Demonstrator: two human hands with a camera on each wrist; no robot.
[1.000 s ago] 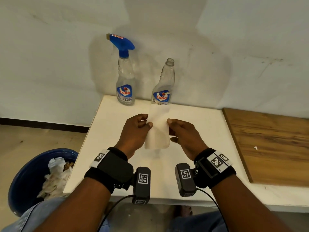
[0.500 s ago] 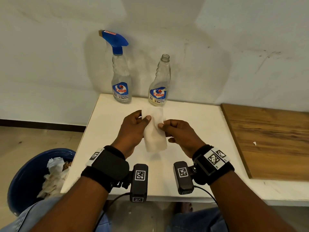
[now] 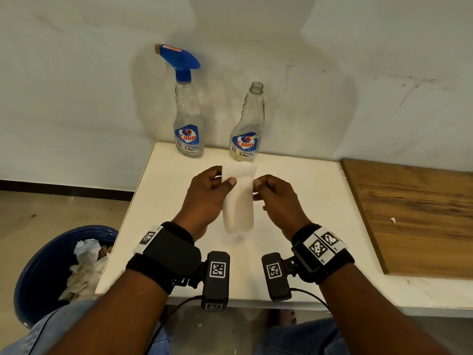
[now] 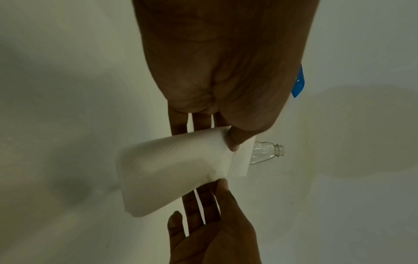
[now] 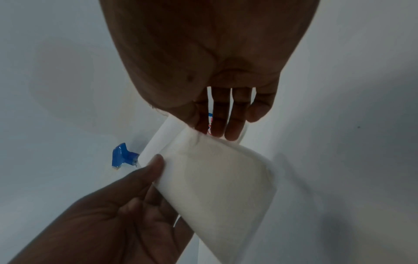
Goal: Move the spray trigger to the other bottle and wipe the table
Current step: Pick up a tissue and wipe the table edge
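The left hand (image 3: 204, 198) pinches the upper left edge of a folded white paper towel (image 3: 238, 201) between thumb and curled fingers, and the right hand (image 3: 279, 201) pinches its upper right edge the same way; in the left wrist view the left thumb (image 4: 235, 141) presses on the sheet's textured face, while the other fingers lie behind it. The paper towel hangs between the two hands above the white rectangular table (image 3: 158, 201), its lower end curving down without visibly touching the top. Beyond the hands, at the table's far edge against the wall, stands a clear plastic bottle with a blue spray trigger (image 3: 179, 58) screwed on its neck, and just to its right, apart from it, a second clear plastic bottle with an open neck (image 3: 247, 124), both upright and bearing blue labels. A brown wooden board (image 3: 414, 213) lies on the table's right side. On the floor to the left sits a blue round bin (image 3: 38, 278) holding crumpled white paper.
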